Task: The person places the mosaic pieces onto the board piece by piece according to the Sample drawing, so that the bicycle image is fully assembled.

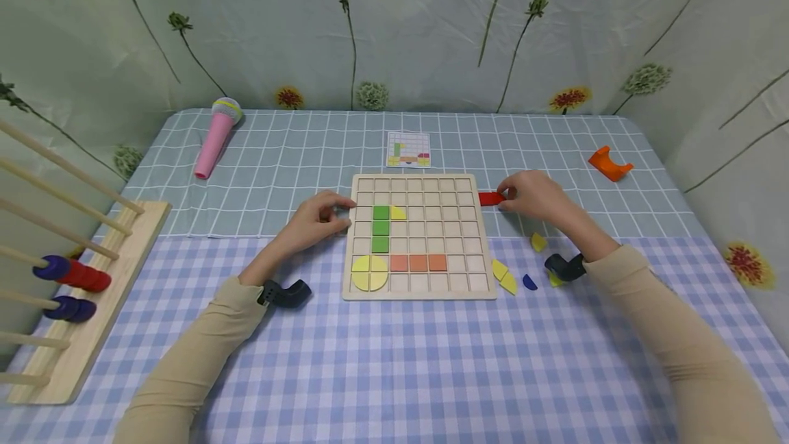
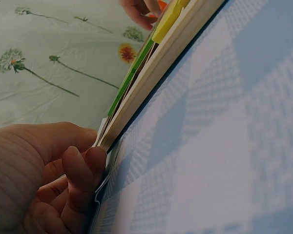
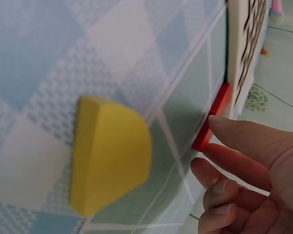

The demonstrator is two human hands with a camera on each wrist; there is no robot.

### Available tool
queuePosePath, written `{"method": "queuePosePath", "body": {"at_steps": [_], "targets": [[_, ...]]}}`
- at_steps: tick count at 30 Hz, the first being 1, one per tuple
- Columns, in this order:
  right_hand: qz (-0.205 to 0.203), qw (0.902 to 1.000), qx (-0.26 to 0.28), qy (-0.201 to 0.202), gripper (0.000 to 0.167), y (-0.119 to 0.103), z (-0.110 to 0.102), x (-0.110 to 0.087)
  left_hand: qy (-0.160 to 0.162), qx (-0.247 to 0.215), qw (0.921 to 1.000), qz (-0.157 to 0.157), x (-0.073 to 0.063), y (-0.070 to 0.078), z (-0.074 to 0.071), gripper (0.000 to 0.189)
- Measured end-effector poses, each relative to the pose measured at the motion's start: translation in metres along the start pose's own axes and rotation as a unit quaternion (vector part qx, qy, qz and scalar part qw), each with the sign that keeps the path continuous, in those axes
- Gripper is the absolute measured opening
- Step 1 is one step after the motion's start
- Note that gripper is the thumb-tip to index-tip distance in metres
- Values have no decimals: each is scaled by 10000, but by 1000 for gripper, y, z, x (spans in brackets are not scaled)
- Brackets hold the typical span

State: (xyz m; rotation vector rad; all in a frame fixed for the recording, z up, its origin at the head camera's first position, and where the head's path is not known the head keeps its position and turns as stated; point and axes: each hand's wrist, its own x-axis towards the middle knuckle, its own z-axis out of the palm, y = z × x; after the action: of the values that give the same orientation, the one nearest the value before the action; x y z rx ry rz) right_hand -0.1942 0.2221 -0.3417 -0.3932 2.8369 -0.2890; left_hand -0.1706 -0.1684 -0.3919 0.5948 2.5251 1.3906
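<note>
My right hand (image 1: 535, 195) pinches a flat red block (image 1: 490, 199) between thumb and forefinger beside the wooden grid board (image 1: 419, 180). In the right wrist view the red block (image 3: 212, 119) lies against the board's edge. At the board's left edge my left hand (image 1: 313, 222) rests its fingertips, the fingers loosely bent. On the board are a column of green squares (image 1: 381, 227), a yellow quarter piece (image 1: 398, 213), a yellow circle of quarter pieces (image 1: 370, 273) and a row of orange squares (image 1: 418, 263). Behind the board lies a pattern card (image 1: 409, 149).
Yellow pieces (image 1: 504, 277) and a blue half-round piece (image 1: 529, 282) lie right of the board. A pink toy microphone (image 1: 216, 139) is at the back left, an orange curved block (image 1: 610, 164) at the back right. A wooden bead rack (image 1: 92, 307) stands at left.
</note>
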Motion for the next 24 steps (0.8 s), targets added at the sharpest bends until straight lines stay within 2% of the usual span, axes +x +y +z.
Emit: {"method": "queuePosePath", "body": {"at_steps": [7, 15, 24], "targets": [[-109, 9998, 46, 135, 29, 1, 5, 4, -7, 35, 10000, -38, 0, 0, 1, 33], [22, 9999, 1, 151, 26, -5, 3, 6, -14, 89, 9999, -44, 1, 0, -1, 34], [-185, 9987, -321, 358, 23, -1, 4, -1, -19, 111, 9999, -34, 1, 0, 0, 34]]}}
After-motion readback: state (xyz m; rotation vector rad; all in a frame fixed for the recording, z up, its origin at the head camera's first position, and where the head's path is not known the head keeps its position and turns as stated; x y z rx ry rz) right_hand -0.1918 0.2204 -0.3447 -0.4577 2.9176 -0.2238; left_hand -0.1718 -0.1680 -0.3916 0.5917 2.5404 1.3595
